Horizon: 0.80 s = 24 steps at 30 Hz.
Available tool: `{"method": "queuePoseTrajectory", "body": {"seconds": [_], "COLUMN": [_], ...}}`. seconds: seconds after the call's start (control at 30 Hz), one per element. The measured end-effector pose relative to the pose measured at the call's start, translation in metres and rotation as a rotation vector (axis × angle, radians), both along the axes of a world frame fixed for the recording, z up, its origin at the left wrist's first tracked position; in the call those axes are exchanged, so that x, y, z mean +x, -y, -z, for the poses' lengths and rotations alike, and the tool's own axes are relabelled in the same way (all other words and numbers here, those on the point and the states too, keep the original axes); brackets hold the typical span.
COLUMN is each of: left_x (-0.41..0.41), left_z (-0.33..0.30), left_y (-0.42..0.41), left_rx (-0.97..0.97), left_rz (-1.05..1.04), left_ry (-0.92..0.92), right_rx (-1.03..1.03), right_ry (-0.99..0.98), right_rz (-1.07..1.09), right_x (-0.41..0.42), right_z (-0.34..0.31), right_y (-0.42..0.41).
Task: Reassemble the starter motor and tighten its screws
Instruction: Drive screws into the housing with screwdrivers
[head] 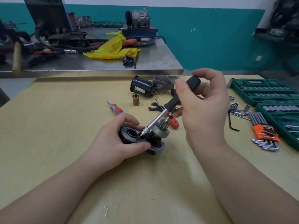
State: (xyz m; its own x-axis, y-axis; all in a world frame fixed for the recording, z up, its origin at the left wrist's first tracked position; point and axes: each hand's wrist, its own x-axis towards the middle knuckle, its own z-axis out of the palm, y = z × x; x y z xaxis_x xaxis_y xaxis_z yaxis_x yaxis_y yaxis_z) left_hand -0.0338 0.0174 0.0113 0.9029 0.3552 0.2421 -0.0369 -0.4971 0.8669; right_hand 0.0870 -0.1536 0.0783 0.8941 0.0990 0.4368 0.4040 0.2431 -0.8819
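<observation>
**Driving a screw into the starter sub-assembly**

The wooden surface is carrying everything, and the landmark on it is the starter sub-assembly, sitting near the middle, just in front of the person. Behind it, well apart, the black motor body and the grey nose housing are lying unfitted, so the reassembly is looking only partly done. To the right of the sub-assembly the green socket cases and the orange key set are lying.

The right hand, above and right of the sub-assembly, is gripping the black handle of the screwdriver, whose shaft is slanting down to the left. The left hand is clasping the sub-assembly's left side, fingers curled round its plate, steadying it.

The bit is resting at the plate's face, probably in a screw head, though the tip is too small to be sure. The next move is calling for turning the handle under downward pressure while the left hand is resisting rotation.
</observation>
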Motion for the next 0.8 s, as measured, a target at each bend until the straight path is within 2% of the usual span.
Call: {"method": "queuePoseTrajectory", "body": {"seconds": [0.1, 0.27, 0.37, 0.43, 0.67, 0.73, 0.8], "left_x": [-0.0019, -0.0030, -0.0029, -0.0036, -0.0042, -0.0041, -0.0037], "left_z": [0.0005, -0.0014, -0.0020, -0.0026, -0.0025, -0.0021, -0.0018], "left_y": [0.0020, 0.0018, 0.0017, 0.0023, 0.0034, 0.0035, 0.0030], "left_rx": [0.028, 0.061, 0.078, 0.078, 0.078, 0.092, 0.099], "left_rz": [0.006, -0.003, -0.001, 0.008, 0.017, 0.018, 0.016], "left_ry": [0.005, -0.002, 0.004, 0.009, 0.018, 0.019, 0.018], "right_rx": [-0.011, 0.056, 0.054, 0.063, -0.034, -0.042, 0.018], "right_ry": [-0.032, -0.058, -0.016, -0.007, -0.014, -0.017, -0.057], "right_rz": [-0.008, -0.319, -0.402, -0.381, -0.053, -0.119, -0.290], "right_x": [0.0017, 0.0030, 0.0037, 0.0037, 0.0049, 0.0065, 0.0065], "right_z": [0.0015, -0.0027, -0.0051, -0.0048, -0.0021, -0.0027, -0.0037], "right_y": [0.0008, 0.0042, 0.0068, 0.0061, 0.0027, 0.0042, 0.0048]}}
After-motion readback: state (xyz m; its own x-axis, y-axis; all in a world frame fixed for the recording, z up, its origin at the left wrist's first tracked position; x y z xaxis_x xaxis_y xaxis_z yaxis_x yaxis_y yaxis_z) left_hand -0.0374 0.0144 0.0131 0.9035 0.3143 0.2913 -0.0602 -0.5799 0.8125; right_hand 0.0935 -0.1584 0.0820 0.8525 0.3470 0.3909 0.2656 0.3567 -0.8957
